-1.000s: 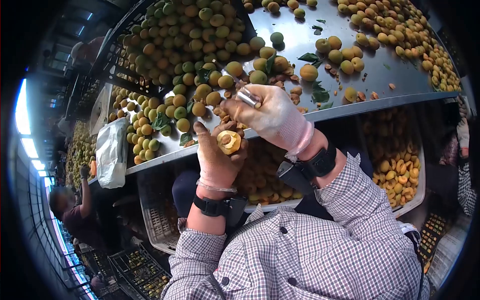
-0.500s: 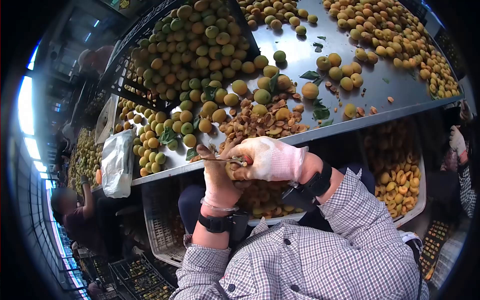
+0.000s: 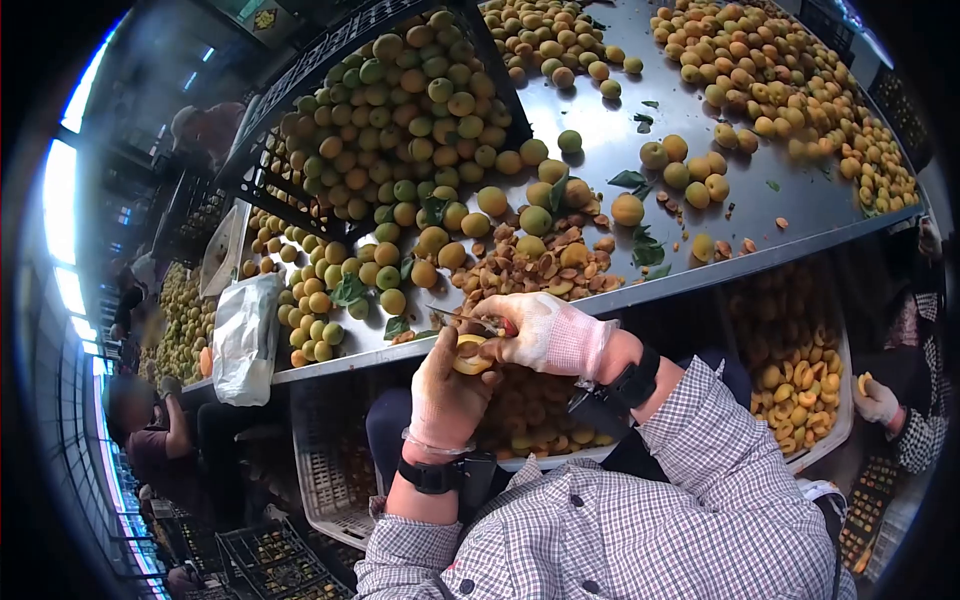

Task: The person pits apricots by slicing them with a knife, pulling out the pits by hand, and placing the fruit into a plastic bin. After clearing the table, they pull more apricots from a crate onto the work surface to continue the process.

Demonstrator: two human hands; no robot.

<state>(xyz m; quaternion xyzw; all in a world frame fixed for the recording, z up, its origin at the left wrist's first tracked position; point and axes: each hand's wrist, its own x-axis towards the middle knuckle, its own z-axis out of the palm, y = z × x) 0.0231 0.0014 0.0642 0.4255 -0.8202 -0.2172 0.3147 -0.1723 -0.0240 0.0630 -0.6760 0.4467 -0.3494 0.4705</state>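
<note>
My left hand is closed around a cut apricot, its yellow flesh facing up. Right beside it, my right hand grips a small knife with a red handle; the thin blade points left above the fruit. Both hands wear stained whitish gloves and are in front of the metal table's near edge. Just beyond them a heap of pits and scraps lies on the table, with whole apricots to its left. Below my hands, cut apricots fill a container, partly hidden by my arms.
The metal table carries several piles of apricots and loose leaves. A black crate of apricots is tipped at the back left. A white bag hangs over the edge. At right, a co-worker's gloved hand holds a piece near a crate of halves.
My hands have moved slightly apart, and the apricot's cut yellow face now shows in my left hand. The co-worker's hand at right has moved down and left, toward the crate.
</note>
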